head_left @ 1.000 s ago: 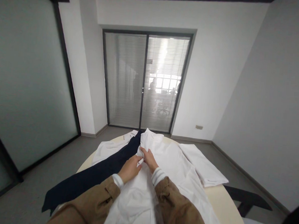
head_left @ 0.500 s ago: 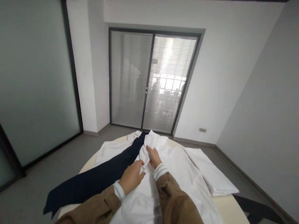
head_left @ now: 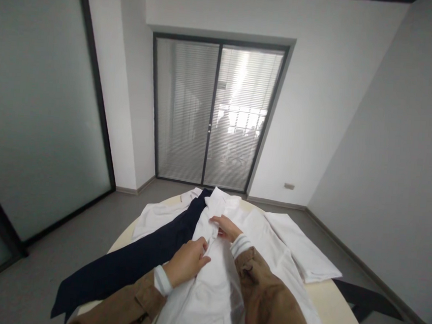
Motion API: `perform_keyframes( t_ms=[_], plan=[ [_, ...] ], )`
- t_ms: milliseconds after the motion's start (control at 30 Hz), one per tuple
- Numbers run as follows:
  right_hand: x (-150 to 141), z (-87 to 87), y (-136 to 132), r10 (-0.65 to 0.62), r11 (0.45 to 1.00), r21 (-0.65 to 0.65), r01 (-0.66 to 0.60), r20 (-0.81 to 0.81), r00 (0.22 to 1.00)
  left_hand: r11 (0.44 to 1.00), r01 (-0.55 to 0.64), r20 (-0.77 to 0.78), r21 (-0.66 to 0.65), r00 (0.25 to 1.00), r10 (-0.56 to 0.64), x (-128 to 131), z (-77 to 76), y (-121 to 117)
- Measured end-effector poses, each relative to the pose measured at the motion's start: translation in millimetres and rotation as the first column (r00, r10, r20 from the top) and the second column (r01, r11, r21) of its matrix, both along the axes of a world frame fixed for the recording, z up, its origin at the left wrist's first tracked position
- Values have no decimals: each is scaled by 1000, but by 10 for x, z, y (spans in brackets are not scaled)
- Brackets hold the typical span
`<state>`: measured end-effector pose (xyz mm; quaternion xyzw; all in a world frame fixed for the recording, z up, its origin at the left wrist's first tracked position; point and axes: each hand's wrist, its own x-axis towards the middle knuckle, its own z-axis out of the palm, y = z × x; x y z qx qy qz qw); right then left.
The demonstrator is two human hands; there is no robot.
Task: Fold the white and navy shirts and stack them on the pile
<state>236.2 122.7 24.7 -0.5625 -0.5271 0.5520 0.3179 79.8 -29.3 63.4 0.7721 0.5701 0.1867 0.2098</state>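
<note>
A white shirt lies spread over the table, its collar at the far end and a sleeve stretched out to the right. My left hand pinches the front edge of the shirt between thumb and fingers. A little farther up the same edge, my right hand has its fingers closed on the fabric. Exactly what part sits under the fingertips is hidden. A long navy piece of cloth runs diagonally beside my left hand, from near the collar to past the table's left edge.
The cream table has a rounded edge. More white cloth lies beyond the navy piece. Past the table are a glass door with blinds, a frosted glass panel at left and a wall outlet.
My right hand has shifted slightly down and right along the shirt edge, and its fingers have bent inward. The left hand has come slightly lower. The view has moved a little.
</note>
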Motion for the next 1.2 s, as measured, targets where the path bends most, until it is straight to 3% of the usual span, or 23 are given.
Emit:
perform_keyframes(
  t_ms=[167,233,333,433,567,867,1067,1200],
  plan=[
    [247,-20,-87,43,998,32,-45,43,998,999,27,76,-33,997,-24,296,-77,14],
    [299,-72,-138,26,996,89,-30,48,999,987,156,27,-29,988,-155,358,-136,-18],
    [362,-157,-184,13,991,130,-21,58,998,905,424,-83,-40,901,-426,357,-226,-98],
    [418,-242,-186,-15,985,175,1,78,997,839,543,-153,-33,827,-541,299,-274,-160],
    [427,-372,-186,-42,954,301,14,85,995,813,582,-211,15,797,-566,240,-290,-145],
    [449,-524,-226,40,936,344,-72,100,994,758,652,-303,18,726,-617,181,-251,-126],
    [478,-525,-223,52,939,335,-76,79,995,769,637,-127,51,768,-628,184,-189,-164],
    [494,-498,-244,55,936,343,-79,79,995,842,529,-2,102,847,-532,240,-148,-208]
  ],
)
